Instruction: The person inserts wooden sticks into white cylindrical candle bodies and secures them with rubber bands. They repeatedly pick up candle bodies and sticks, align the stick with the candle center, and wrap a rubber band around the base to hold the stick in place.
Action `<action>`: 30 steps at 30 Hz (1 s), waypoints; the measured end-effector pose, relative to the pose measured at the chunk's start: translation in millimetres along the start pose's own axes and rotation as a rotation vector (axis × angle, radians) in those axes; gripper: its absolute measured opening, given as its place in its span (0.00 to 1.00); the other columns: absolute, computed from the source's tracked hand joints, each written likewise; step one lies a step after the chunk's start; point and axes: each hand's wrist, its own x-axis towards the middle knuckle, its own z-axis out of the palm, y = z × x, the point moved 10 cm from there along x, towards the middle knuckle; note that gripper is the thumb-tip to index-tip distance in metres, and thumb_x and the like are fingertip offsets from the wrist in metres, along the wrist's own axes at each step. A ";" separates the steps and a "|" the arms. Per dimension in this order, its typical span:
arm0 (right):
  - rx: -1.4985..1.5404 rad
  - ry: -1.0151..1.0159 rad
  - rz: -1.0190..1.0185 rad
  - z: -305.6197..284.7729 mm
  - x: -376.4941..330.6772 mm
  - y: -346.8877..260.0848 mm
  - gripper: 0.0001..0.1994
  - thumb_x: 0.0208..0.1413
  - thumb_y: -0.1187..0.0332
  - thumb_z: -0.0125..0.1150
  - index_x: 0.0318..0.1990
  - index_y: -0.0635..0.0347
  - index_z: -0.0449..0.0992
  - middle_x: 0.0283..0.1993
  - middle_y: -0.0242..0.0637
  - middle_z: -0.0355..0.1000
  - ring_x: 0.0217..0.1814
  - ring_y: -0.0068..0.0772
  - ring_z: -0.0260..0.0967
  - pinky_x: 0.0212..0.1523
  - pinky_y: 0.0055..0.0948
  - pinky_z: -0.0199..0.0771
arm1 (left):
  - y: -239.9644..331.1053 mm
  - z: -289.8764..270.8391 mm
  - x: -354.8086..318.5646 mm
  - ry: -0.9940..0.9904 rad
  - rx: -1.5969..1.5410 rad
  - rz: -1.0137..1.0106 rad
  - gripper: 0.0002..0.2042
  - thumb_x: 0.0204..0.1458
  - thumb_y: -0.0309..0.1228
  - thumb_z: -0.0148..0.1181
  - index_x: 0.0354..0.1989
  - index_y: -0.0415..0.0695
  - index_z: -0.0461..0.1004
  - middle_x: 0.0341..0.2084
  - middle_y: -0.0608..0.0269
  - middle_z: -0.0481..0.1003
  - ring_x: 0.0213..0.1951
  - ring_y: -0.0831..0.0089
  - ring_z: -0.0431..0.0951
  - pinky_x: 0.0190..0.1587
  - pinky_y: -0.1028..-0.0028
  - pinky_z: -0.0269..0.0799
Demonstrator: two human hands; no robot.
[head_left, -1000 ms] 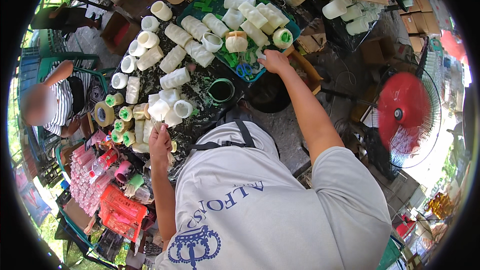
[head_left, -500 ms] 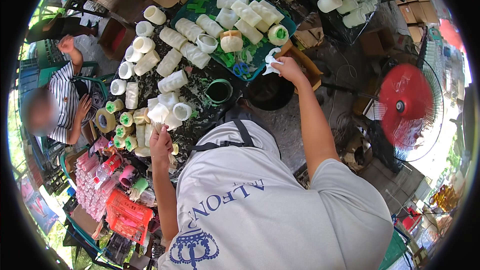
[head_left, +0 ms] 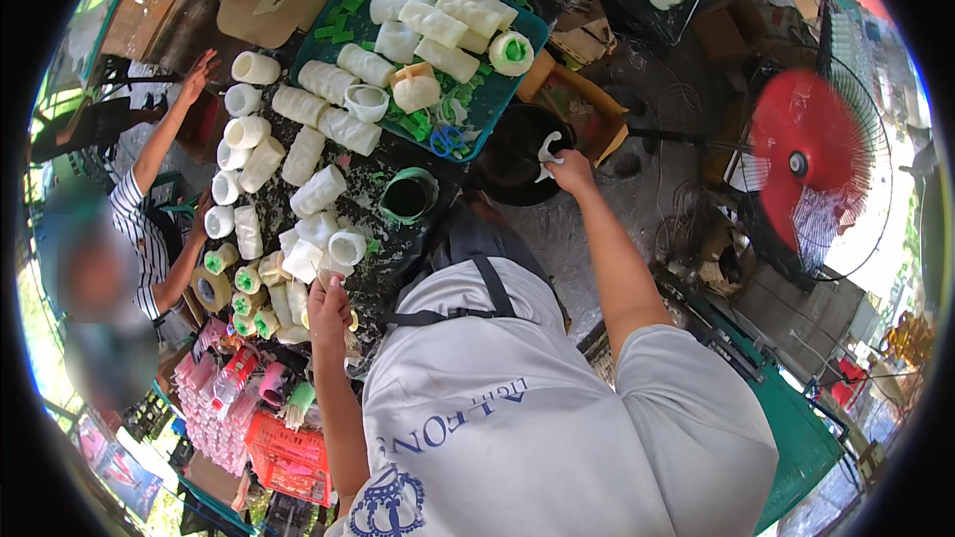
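Note:
My right hand (head_left: 570, 172) is closed on a crumpled white scrap (head_left: 548, 156), held over the rim of a black bucket (head_left: 509, 154). Whether the scrap is cloth, paper or plastic I cannot tell. The fingers of my left hand (head_left: 329, 310) are pinched together around thin pale strands, mostly hidden by the hand. Just beyond that hand, white wax-like cylinders (head_left: 316, 229) and a hollow white cup (head_left: 347, 247) lie heaped on the dark table. To their left sit several shorter pieces with green centres (head_left: 246, 280).
A teal tray (head_left: 484, 134) holds white cylinders, green scraps and blue scissors (head_left: 447, 141). Near it stands a green-rimmed pot (head_left: 409, 195). A red fan (head_left: 799, 161) is at right. At left, a person in a striped shirt (head_left: 126, 209) reaches out; an orange basket (head_left: 288, 457) sits nearer.
My right hand has moved with the white scrap from the tray's edge to the bucket. The view has shifted slightly. At left, the other person's arm reaches farther toward the table.

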 end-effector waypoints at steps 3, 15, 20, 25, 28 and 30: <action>0.017 -0.038 0.177 41.2 8.2 23.1 0.20 0.54 0.56 0.71 0.53 0.50 0.87 0.54 0.50 0.82 0.61 0.55 0.79 0.60 0.50 0.79 | -17.7 19.2 3.9 -0.050 0.085 -0.059 0.10 0.72 0.40 0.56 0.48 0.48 0.72 0.19 0.79 0.58 0.17 0.88 0.55 0.18 0.81 0.48; 0.031 -0.172 0.561 214.0 92.7 72.5 0.17 0.52 0.62 0.75 0.48 0.57 0.88 0.54 0.45 0.84 0.59 0.48 0.82 0.55 0.43 0.84 | -71.1 73.3 29.0 -0.047 0.275 -0.371 0.07 0.73 0.36 0.54 0.46 0.47 0.72 0.19 0.79 0.59 0.18 0.88 0.55 0.20 0.80 0.47; 0.062 -0.215 0.641 246.9 129.9 81.7 0.17 0.47 0.66 0.79 0.47 0.56 0.88 0.54 0.44 0.84 0.59 0.47 0.83 0.55 0.43 0.85 | -70.9 74.2 42.4 0.002 0.301 -0.365 0.09 0.73 0.39 0.54 0.45 0.47 0.71 0.20 0.79 0.57 0.18 0.87 0.54 0.20 0.80 0.48; 0.087 -0.123 0.524 241.0 154.7 86.8 0.17 0.54 0.60 0.75 0.50 0.54 0.87 0.55 0.45 0.83 0.61 0.50 0.81 0.58 0.45 0.83 | -58.5 84.8 46.4 -0.003 0.332 -0.347 0.09 0.73 0.38 0.54 0.44 0.46 0.71 0.20 0.78 0.58 0.18 0.87 0.55 0.20 0.81 0.49; 0.078 -0.123 0.477 223.4 139.0 89.7 0.14 0.60 0.60 0.67 0.49 0.55 0.86 0.55 0.49 0.82 0.61 0.55 0.79 0.60 0.49 0.82 | -54.8 87.0 43.9 -0.034 0.330 -0.317 0.09 0.73 0.38 0.54 0.44 0.46 0.71 0.19 0.78 0.59 0.18 0.88 0.56 0.20 0.81 0.49; 0.005 -0.147 0.335 209.8 106.7 91.9 0.14 0.62 0.61 0.62 0.48 0.58 0.86 0.54 0.51 0.82 0.59 0.57 0.80 0.59 0.51 0.82 | -48.4 89.6 34.6 -0.046 0.326 -0.267 0.08 0.73 0.36 0.55 0.43 0.46 0.71 0.19 0.79 0.61 0.18 0.88 0.56 0.20 0.81 0.49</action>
